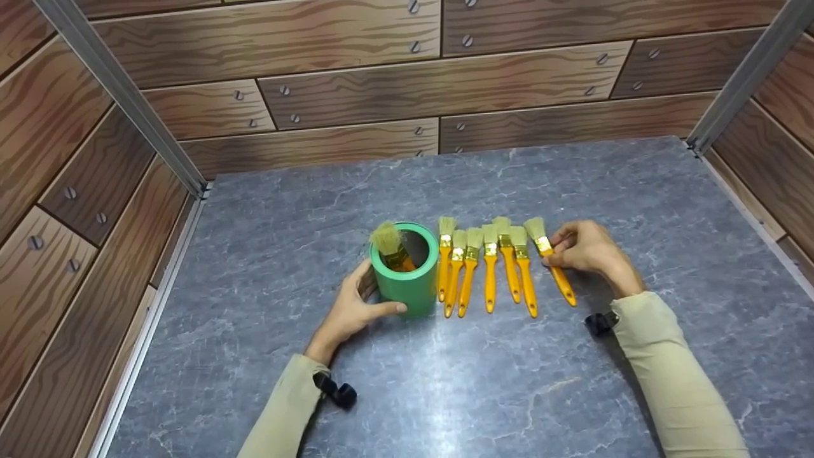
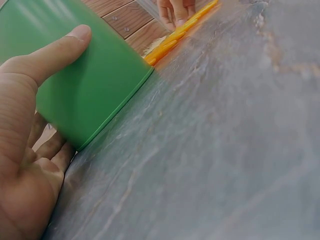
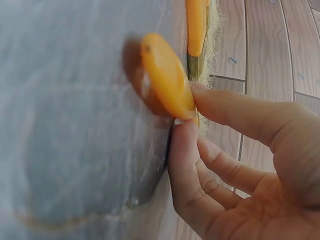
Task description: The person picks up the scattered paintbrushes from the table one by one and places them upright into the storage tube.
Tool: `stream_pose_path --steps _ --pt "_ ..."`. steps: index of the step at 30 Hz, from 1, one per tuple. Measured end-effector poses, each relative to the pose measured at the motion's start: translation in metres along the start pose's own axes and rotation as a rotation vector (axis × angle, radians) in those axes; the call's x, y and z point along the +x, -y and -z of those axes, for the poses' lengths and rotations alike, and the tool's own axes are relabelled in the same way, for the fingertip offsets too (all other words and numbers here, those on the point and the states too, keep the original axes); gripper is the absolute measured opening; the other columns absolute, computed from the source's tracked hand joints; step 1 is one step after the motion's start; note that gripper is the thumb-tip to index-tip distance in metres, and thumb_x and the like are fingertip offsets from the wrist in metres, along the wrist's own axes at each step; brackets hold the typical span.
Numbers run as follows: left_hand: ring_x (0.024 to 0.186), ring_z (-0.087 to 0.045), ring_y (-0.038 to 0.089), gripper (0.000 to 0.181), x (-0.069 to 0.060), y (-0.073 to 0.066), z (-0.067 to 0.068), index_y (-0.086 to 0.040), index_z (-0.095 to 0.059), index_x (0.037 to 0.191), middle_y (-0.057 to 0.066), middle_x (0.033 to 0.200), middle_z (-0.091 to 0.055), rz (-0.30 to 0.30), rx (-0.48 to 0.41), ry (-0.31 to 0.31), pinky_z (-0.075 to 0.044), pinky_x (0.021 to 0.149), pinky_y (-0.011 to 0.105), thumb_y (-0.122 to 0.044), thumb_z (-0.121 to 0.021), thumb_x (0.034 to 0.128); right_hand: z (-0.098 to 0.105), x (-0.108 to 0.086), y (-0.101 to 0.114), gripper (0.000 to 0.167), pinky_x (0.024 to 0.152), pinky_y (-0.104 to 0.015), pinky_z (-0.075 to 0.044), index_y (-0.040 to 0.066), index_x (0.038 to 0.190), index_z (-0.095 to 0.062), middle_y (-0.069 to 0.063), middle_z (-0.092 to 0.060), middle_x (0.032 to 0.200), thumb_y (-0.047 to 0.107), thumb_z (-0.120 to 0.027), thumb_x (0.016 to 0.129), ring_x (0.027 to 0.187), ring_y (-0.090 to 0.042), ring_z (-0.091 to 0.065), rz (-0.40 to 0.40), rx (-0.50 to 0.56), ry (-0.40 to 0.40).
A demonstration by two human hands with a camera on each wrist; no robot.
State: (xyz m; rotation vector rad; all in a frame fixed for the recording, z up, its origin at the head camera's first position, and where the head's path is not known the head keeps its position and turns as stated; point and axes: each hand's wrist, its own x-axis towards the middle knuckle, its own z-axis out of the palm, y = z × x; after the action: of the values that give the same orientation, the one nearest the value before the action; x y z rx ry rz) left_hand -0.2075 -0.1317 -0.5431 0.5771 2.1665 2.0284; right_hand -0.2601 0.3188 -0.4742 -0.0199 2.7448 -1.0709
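The right hand pinches a paintbrush in a narrow grip while the left hand clasps a green container.

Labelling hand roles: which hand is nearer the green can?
Left: the left hand holds the green can; the right hand is right of it, past several brushes, pinching another brush.

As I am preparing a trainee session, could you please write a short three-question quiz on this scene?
1. What does the left hand hold?
a) a cloth
b) the green container
c) nothing

2. True or false: the green container lies on its side.

3. How many brushes can be seen in the head view, counting the brush at the right hand's fingertips and the brush in the container?

Key:
1. b
2. False; it stands upright.
3. Eight.
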Motion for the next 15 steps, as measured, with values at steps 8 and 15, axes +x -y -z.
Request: stream_pose_path --steps 8,15 --pt "0.154 -0.045 0.021 0.103 -0.0003 -0.0004 -0.0001 -0.026 -0.042 0.164 -0.001 0.160 -0.054 0.006 0.000 -0.009 -0.036 0.130 0.041 -0.013 -0.098 0.0782 0.0026 0.0024 -0.0039 0.052 0.065 -0.021 -0.055 -0.006 0.118 -0.067 -0.002 -0.074 0.089 0.021 -0.093 0.083 0.075 -0.009 -0.064 -0.057 0.071 0.053" --pt "0.155 -0.045 0.023 0.100 -0.0001 0.0007 0.0006 -0.024 -0.042 0.164 0.001 0.161 -0.054 -0.002 0.005 0.004 -0.035 0.131 0.043 -0.014 -0.097 0.0799 0.0045 0.0006 -0.0006 0.050 0.069 -0.020 -0.061 -0.008 0.121 -0.064 0.000 -0.073 0.090 0.016 -0.090 0.086 0.077 -0.007 -0.067 -0.069 0.184 0.107"
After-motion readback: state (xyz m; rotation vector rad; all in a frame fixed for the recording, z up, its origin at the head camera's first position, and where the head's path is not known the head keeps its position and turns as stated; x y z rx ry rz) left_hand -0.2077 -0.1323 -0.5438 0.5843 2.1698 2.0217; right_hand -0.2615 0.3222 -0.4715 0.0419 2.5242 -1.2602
